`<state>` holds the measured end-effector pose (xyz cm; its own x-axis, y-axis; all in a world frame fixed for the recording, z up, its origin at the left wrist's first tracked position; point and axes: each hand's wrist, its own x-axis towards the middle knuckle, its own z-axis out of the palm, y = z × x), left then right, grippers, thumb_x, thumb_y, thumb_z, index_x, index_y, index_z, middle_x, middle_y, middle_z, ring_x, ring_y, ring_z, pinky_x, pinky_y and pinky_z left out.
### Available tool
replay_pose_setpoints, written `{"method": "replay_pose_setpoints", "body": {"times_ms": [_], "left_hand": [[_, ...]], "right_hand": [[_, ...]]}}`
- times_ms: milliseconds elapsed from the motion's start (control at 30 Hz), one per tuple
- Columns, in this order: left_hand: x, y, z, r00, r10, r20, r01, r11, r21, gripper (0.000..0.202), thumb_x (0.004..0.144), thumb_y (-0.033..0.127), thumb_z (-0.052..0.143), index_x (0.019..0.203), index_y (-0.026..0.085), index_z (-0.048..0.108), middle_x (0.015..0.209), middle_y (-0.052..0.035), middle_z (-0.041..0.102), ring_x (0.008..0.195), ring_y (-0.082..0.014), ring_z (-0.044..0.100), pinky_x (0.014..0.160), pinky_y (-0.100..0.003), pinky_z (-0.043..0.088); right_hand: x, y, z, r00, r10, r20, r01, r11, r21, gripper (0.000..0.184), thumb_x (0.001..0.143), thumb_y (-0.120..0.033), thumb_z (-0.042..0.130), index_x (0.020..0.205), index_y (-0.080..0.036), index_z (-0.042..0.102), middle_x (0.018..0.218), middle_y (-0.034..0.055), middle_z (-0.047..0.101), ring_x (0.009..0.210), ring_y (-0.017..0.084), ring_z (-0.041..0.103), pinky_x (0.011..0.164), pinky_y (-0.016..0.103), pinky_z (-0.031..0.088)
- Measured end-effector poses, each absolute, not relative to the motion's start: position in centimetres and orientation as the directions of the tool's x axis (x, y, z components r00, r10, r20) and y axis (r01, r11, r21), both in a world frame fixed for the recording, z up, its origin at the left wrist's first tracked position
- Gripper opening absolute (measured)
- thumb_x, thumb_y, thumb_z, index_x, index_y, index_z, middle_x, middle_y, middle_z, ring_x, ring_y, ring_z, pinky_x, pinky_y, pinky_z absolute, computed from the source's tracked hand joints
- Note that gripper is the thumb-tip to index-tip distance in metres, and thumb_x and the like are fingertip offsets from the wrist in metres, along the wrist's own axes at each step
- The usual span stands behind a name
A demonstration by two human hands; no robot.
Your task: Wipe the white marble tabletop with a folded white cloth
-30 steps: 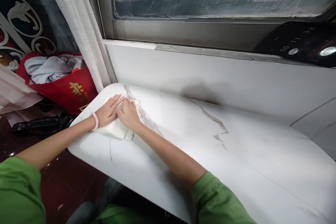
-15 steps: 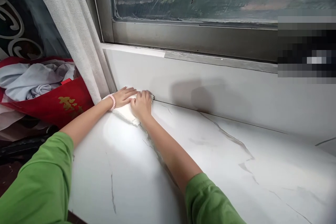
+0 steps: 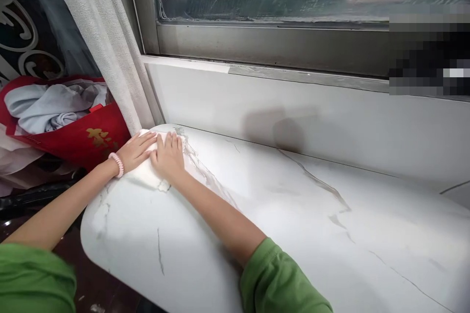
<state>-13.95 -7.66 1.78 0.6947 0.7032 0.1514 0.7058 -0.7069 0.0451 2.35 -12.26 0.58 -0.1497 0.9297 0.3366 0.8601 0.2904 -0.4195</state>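
A white cloth lies on the white marble-patterned table, close to its far left corner. My left hand, with a pink coiled band at the wrist, rests flat on the cloth's left part, fingers stretched out. Beside it, my right hand presses on the cloth's right part with its fingers extended forward. The two hands almost touch, and they cover much of the cloth.
A light curtain hangs behind the table's left corner. Left of it stands a red bag with pale fabric inside. A white wall panel under a metal-framed window borders the far edge.
Both hands and the cloth have slid left and slightly nearer, away from the wall panel to the table's left end. My right fingers look straighter. More of the table's left edge shows.
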Motion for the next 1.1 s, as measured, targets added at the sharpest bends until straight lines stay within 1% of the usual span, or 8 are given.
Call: {"method": "replay_pose_setpoints", "body": {"times_ms": [100, 300, 400, 500, 600, 733, 900, 1100], "left_hand": [[-16.1, -13.4, 1.6, 0.646, 0.732, 0.217, 0.746, -0.666, 0.026, 0.056, 0.097, 0.043, 0.018, 0.144, 0.016, 0.031, 0.147, -0.0108, 0.037, 0.137, -0.0238, 0.03, 0.114, -0.047, 0.016], [-17.9, -24.5, 1.4, 0.603, 0.749, 0.275, 0.782, -0.623, -0.016, 0.055, 0.097, 0.033, 0.029, 0.149, 0.028, 0.013, 0.15, -0.0054, 0.032, 0.137, -0.0245, 0.03, 0.114, -0.049, 0.018], [-17.8, -27.6, 1.5, 0.578, 0.764, 0.286, 0.799, -0.602, -0.008, 0.057, 0.095, 0.03, 0.03, 0.149, 0.029, 0.012, 0.15, -0.0042, 0.031, 0.137, -0.0254, 0.03, 0.115, -0.049, 0.017], [-17.6, -28.1, 1.7, 0.564, 0.773, 0.291, 0.807, -0.59, 0.002, 0.056, 0.095, 0.031, 0.031, 0.148, 0.029, 0.016, 0.149, -0.0046, 0.033, 0.136, -0.0257, 0.032, 0.114, -0.049, 0.017], [-17.5, -26.5, 1.9, 0.569, 0.78, 0.259, 0.803, -0.596, 0.03, 0.055, 0.094, 0.036, 0.032, 0.147, 0.027, 0.02, 0.146, -0.0057, 0.039, 0.134, -0.0255, 0.036, 0.113, -0.048, 0.02], [-16.7, -21.7, 2.1, 0.577, 0.794, 0.192, 0.8, -0.597, 0.067, 0.051, 0.094, 0.041, 0.028, 0.142, 0.023, 0.03, 0.143, -0.0081, 0.043, 0.133, -0.0244, 0.036, 0.112, -0.049, 0.02], [-13.3, -12.6, 2.1, 0.621, 0.77, 0.145, 0.765, -0.636, 0.097, 0.048, 0.092, 0.038, 0.027, 0.133, 0.017, 0.041, 0.14, -0.01, 0.045, 0.133, -0.0226, 0.035, 0.113, -0.046, 0.016], [-6.7, -3.4, 1.4, 0.632, 0.757, 0.166, 0.75, -0.651, 0.114, 0.043, 0.091, 0.031, 0.033, 0.129, 0.018, 0.046, 0.138, -0.0087, 0.047, 0.13, -0.0213, 0.039, 0.112, -0.044, 0.019]], "right_hand": [[1.3, -16.6, 1.1, -0.264, 0.915, 0.306, 0.805, 0.384, -0.453, 0.056, 0.091, -0.028, 0.04, 0.142, -0.005, 0.033, 0.149, 0.0238, 0.028, 0.139, 0.033, 0.019, 0.111, 0.051, 0.012], [1.3, -25.1, 2.0, -0.45, 0.85, 0.273, 0.678, 0.525, -0.515, 0.059, 0.093, -0.033, 0.037, 0.144, -0.004, 0.029, 0.151, 0.0242, 0.021, 0.141, 0.034, 0.01, 0.112, 0.054, 0.015], [1.3, -27.4, 2.3, -0.502, 0.83, 0.242, 0.642, 0.545, -0.54, 0.06, 0.093, -0.033, 0.036, 0.144, -0.001, 0.027, 0.151, 0.027, 0.017, 0.141, 0.037, 0.007, 0.112, 0.055, 0.015], [1.2, -28.0, 2.7, -0.522, 0.827, 0.207, 0.638, 0.54, -0.549, 0.063, 0.091, -0.028, 0.04, 0.143, 0.003, 0.025, 0.149, 0.0305, 0.015, 0.14, 0.038, 0.005, 0.112, 0.057, 0.014], [1.0, -27.2, 2.8, -0.512, 0.832, 0.213, 0.643, 0.536, -0.547, 0.065, 0.089, -0.027, 0.043, 0.143, 0.005, 0.024, 0.149, 0.0315, 0.015, 0.141, 0.037, 0.006, 0.113, 0.055, 0.014], [0.9, -23.8, 2.1, -0.447, 0.86, 0.247, 0.69, 0.507, -0.517, 0.063, 0.09, -0.029, 0.04, 0.142, 0.006, 0.027, 0.148, 0.029, 0.025, 0.141, 0.033, 0.016, 0.115, 0.049, 0.012], [2.3, -16.6, 0.9, -0.238, 0.928, 0.286, 0.805, 0.353, -0.477, 0.057, 0.09, -0.027, 0.038, 0.14, 0.0, 0.033, 0.147, 0.0229, 0.032, 0.139, 0.029, 0.023, 0.114, 0.046, 0.011], [7.0, -8.4, -0.1, -0.096, 0.951, 0.295, 0.88, 0.219, -0.422, 0.051, 0.09, -0.024, 0.037, 0.136, -0.003, 0.041, 0.144, 0.0166, 0.041, 0.135, 0.025, 0.031, 0.113, 0.039, 0.013]]}}
